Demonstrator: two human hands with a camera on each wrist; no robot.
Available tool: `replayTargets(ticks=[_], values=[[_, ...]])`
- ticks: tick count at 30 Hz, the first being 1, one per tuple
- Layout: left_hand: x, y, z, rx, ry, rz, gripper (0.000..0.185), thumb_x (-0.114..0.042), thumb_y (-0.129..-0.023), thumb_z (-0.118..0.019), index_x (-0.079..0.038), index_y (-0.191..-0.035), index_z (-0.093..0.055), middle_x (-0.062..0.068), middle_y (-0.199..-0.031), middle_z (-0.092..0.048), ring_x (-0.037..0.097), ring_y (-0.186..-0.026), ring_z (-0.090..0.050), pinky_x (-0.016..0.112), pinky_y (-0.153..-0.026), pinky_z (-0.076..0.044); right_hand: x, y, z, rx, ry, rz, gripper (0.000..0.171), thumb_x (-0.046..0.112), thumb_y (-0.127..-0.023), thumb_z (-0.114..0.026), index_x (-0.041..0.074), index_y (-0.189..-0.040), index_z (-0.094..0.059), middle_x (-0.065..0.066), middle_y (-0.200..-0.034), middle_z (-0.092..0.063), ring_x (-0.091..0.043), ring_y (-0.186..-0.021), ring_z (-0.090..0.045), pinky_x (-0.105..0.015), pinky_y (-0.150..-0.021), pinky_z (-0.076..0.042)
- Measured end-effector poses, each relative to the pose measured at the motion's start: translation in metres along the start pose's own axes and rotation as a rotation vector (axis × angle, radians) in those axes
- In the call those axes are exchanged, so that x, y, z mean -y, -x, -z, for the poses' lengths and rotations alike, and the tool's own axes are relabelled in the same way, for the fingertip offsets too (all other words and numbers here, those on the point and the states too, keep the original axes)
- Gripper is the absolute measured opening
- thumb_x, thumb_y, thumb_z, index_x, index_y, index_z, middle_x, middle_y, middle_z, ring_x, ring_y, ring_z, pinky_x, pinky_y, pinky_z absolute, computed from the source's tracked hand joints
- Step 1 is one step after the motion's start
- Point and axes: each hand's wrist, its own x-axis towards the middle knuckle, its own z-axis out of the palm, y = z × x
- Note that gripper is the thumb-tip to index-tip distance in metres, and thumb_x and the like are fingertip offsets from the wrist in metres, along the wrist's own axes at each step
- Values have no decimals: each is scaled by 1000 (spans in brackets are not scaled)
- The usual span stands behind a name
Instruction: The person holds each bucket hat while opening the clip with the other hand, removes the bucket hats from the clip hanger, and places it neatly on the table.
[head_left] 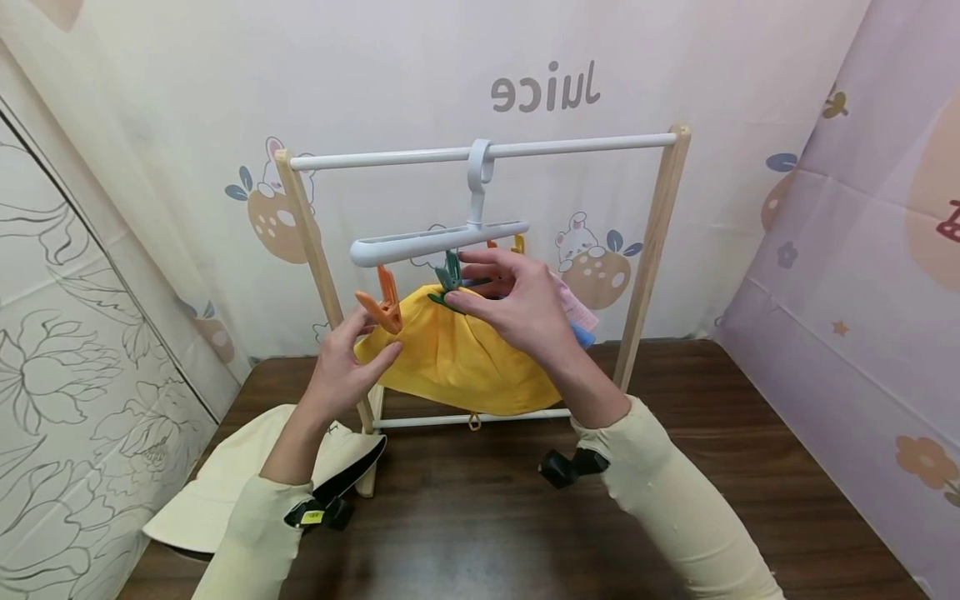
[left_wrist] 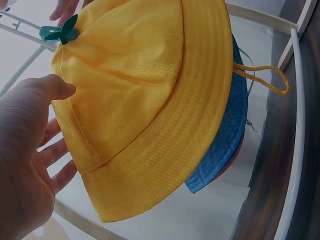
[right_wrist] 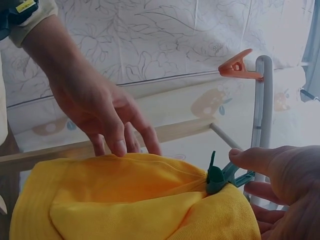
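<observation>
A yellow bucket hat [head_left: 457, 358] hangs from a green clip [head_left: 451, 273] on a pale hanger [head_left: 438, 240]. The hanger hooks over the white rod [head_left: 570, 147] of a small wooden rack. My left hand [head_left: 348, 358] rests open against the hat's left side, thumb on the crown [left_wrist: 150, 100]. My right hand [head_left: 517, 304] hovers over the top of the hat with its fingers extended. Its thumb sits just above the green clip [right_wrist: 217, 177], with a small gap. An orange clip [head_left: 384, 304] hangs free beside the left hand.
A blue hat [left_wrist: 225, 145] and something pink hang behind the yellow one. A cream bucket hat [head_left: 225, 475] lies at the left of the dark wooden table [head_left: 487, 517]. Patterned curtains close in the back and both sides.
</observation>
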Motion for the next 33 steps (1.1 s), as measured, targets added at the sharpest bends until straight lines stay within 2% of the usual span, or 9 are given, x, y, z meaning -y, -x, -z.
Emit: replayTargets(ticks=[14,19,21,24,27,29,33], values=[[-3,0,-4,5,7,12,45,0,-101,-78,5,-144,-66,28,-147,-72,50,-136,-68,72,-119,-52,0,-3,-5,-29,13,42,56,13,-95,-92,7,-147,-73,-20,-133,-82,-37,-106,-85,-43,-95,-71],[-3,0,-6,-1,25,8,53,1,-100,-80,4,-150,-64,27,-142,-74,48,-137,-69,70,-119,-53,-1,-6,-7,-33,4,57,53,13,-95,-92,6,-145,-74,-21,-130,-83,-37,-105,-85,-44,-97,-70],[-3,0,-7,1,37,8,57,1,-100,-80,2,-154,-63,26,-142,-74,45,-137,-69,64,-119,-56,-2,-6,-7,-35,0,58,53,13,-95,-92,5,-145,-74,-21,-130,-83,-37,-105,-86,-44,-97,-70],[-3,0,-9,9,54,13,56,1,-100,-80,2,-153,-63,23,-147,-73,40,-137,-70,39,-115,-60,-1,-6,-7,-39,1,58,52,12,-95,-91,5,-144,-74,-22,-129,-83,-37,-105,-86,-44,-97,-70],[-5,-1,-10,17,67,21,52,1,-101,-79,2,-151,-63,23,-153,-71,36,-131,-72,15,-103,-57,1,-6,-8,-40,4,55,52,12,-95,-91,4,-144,-74,-21,-128,-84,-36,-105,-86,-43,-96,-71],[-6,-1,-11,22,79,24,50,1,-102,-78,3,-150,-62,24,-154,-71,36,-126,-73,10,-96,-56,1,-6,-8,-42,5,51,52,13,-96,-92,4,-144,-73,-21,-127,-84,-36,-105,-86,-43,-96,-71],[-8,0,-12,25,83,32,54,0,-103,-77,1,-155,-60,24,-152,-71,30,-120,-73,11,-95,-58,2,-7,-9,-49,9,49,52,15,-96,-92,4,-143,-74,-21,-125,-84,-35,-103,-86,-42,-95,-71]])
